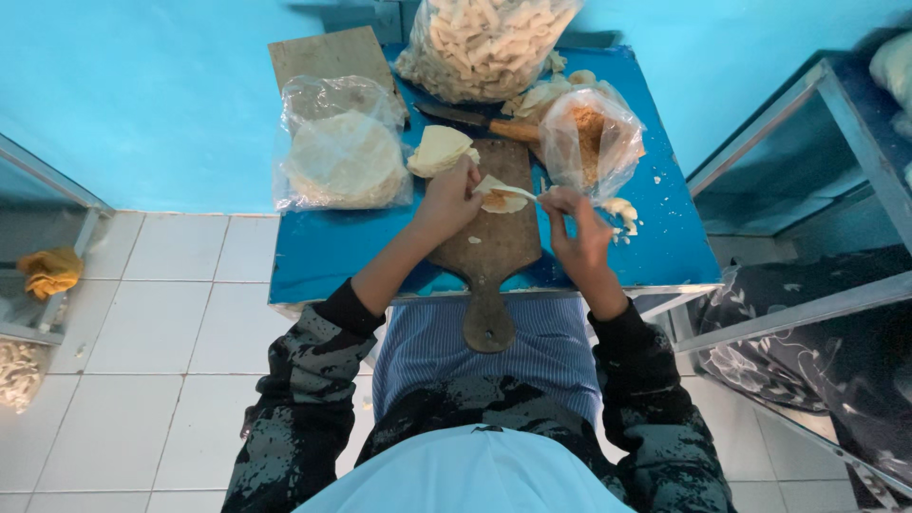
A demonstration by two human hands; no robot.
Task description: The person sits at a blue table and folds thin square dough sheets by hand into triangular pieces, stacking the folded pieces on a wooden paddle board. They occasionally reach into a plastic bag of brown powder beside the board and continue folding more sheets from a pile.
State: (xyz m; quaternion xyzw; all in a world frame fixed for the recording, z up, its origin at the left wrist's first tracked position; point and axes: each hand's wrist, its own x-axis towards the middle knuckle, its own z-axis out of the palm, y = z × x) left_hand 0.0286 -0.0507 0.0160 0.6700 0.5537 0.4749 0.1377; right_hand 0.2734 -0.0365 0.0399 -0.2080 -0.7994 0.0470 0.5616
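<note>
The wrapper (501, 198) is a pale, thin sheet with brown filling on it, held over the board (487, 242) on the blue counter (323, 252). The left hand (446, 198) pinches its left edge; the right hand (575, 226) clasps a white spoon (521, 193) touching the filling.

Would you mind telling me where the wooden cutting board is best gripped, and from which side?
Grip the wooden cutting board by its narrow handle, coming from the person's own side. The handle juts past the blue table edge toward the body, free underneath, while both hands and the wrapper occupy the wide end.
</note>
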